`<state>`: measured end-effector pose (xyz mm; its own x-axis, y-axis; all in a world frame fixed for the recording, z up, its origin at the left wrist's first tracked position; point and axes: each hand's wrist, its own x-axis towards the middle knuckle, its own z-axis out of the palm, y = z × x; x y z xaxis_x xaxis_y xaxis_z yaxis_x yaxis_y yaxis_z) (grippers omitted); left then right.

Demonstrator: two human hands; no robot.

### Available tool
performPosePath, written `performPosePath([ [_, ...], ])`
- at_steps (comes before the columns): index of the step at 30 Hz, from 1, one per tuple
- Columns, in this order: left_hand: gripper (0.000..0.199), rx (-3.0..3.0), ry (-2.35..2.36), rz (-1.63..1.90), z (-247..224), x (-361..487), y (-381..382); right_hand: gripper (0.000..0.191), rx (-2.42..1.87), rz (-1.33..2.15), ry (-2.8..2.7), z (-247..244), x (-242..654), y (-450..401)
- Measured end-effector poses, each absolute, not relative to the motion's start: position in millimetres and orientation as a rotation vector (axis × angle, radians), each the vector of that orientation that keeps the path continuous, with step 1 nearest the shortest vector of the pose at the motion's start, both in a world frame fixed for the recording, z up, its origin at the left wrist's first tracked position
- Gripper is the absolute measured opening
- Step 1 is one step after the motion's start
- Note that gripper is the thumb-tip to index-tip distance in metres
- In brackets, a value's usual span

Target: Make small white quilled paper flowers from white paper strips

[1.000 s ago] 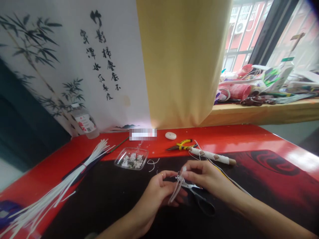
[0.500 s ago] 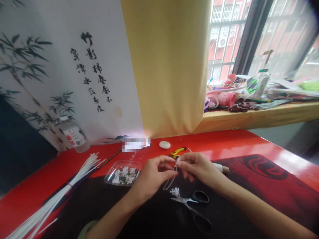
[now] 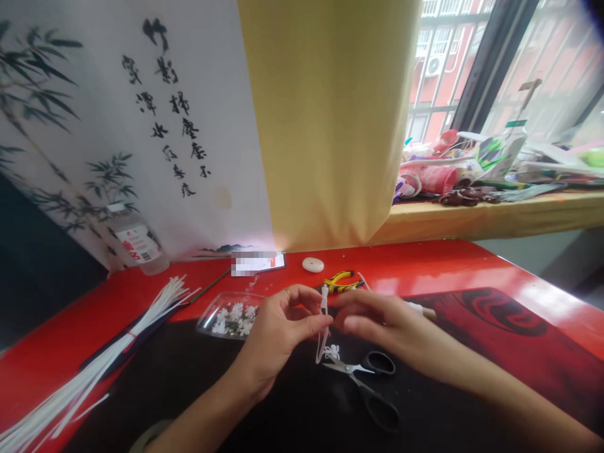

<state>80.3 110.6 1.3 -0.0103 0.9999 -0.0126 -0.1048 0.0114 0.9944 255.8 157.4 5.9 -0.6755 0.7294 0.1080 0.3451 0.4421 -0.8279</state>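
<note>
Pinches a white cord (image 3: 324,294) between thumb and fingers of the left hand (image 3: 283,324), upright above the tips and trailing below them; holds the right hand (image 3: 394,321) just beside it, with bent fingers and a narrow gap to the thumb, though cannot tell whether touching the cord. Has, just below the fingertips, a white knot (image 3: 332,352) and, next to it, scissors (image 3: 350,369) with parted blades, and, beyond the fingertips, pliers (image 3: 340,275). Has also, left of the left fingers, a tray (image 3: 202,322) of white flowers (image 3: 232,319), partly hidden by the hand, and, farther left, a bundle (image 3: 131,336) of white strips.
</note>
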Motion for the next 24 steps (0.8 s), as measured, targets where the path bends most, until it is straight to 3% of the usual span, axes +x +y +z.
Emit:
performPosePath([
  [2,0.019,1.104,1.137,1.276,0.7,81.7,109.2,0.026,-0.831,1.41,-2.148,2.4,249.4,146.6],
  [5,0.018,1.095,1.123,1.273,0.1,84.1,108.2,0.024,-0.829,1.529,-1.96,-4.6,243.4,139.8],
  [8,0.016,1.098,1.103,1.268,-0.3,86.8,107.2,0.016,-0.797,1.455,-1.884,-7.2,241.6,137.9],
  [14,0.017,1.089,1.052,1.273,-3.1,89.9,103.7,0.041,-0.825,1.285,-1.994,-10.9,237.2,130.1],
  [20,0.036,1.225,1.14,1.363,-1.5,87.0,104.1,0.043,-0.803,1.216,-2.0,-9.5,240.1,129.7],
  [24,0.035,1.291,1.222,1.361,0.0,84.7,103.4,0.04,-0.81,0.976,-2.114,-4.1,245.7,131.6],
])
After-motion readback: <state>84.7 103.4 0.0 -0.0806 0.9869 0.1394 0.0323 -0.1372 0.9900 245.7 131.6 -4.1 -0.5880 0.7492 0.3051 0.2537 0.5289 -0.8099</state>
